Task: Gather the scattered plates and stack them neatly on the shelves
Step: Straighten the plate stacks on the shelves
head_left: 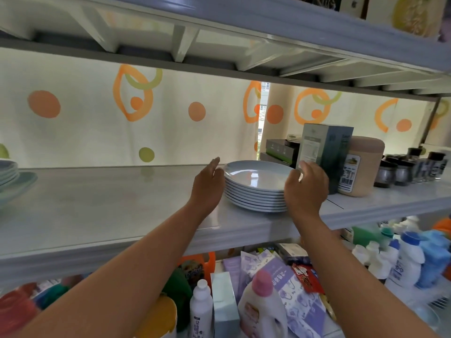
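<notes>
A stack of several pale blue-grey plates point(256, 185) rests on the white shelf point(109, 203), right of its middle. My left hand point(208, 185) is at the stack's left side, fingers straight and together, just off the rim. My right hand point(306, 189) curls against the stack's right edge, fingers at the top plate's rim. Neither hand lifts anything. A second stack of pale plates point(9, 176) sits at the shelf's far left edge, partly cut off by the frame.
Right of the stack stand a dark teal box point(327, 152), a tan canister point(361, 167) and small dark jars point(410, 167). A curtain with orange shapes hangs behind. The shelf below holds detergent bottles point(261, 308) and packets. Another shelf board runs overhead.
</notes>
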